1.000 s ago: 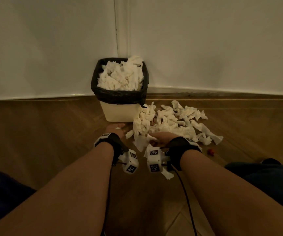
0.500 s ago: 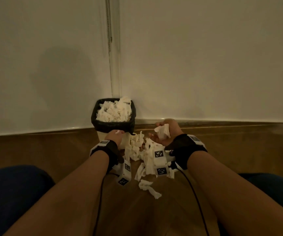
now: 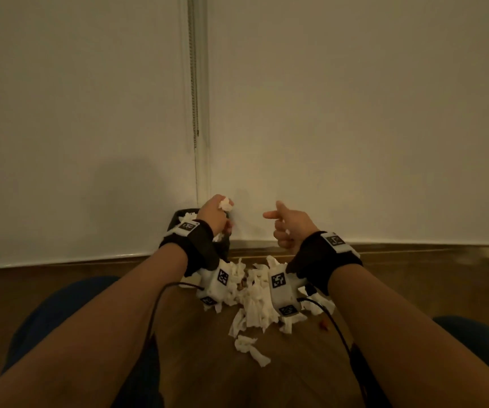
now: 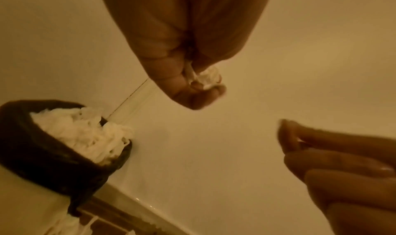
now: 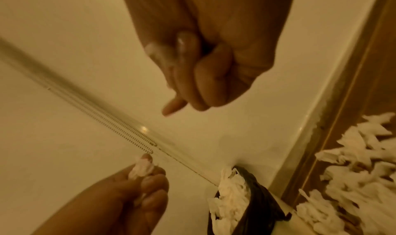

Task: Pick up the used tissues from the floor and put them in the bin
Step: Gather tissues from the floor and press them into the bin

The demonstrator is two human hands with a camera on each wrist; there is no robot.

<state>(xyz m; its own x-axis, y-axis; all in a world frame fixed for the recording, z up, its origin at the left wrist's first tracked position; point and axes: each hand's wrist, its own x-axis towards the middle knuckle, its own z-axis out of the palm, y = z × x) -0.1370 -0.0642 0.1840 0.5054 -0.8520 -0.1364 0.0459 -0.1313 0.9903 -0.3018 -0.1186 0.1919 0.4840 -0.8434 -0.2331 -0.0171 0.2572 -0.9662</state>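
A person crouching by a white wall is lifting a crumpled tissue (image 3: 225,204) in the left hand (image 3: 212,214), its fingers (image 4: 193,93) curling tight around the wad, directly above the black-lined bin (image 4: 53,154), which is already heaped with white tissues. Half a second ago that hand was down among the paper at floor level while the right hand held the wad; now the wad is sitting in the left fist. The right hand (image 3: 288,226) is hovering apart from it, its lower fingers (image 5: 205,79) curling into the palm around nothing, forefinger and thumb poking out. Below both wrists, the pile of used tissues (image 3: 255,301) is still lying on the wooden floor (image 3: 60,284), just beside the bin.
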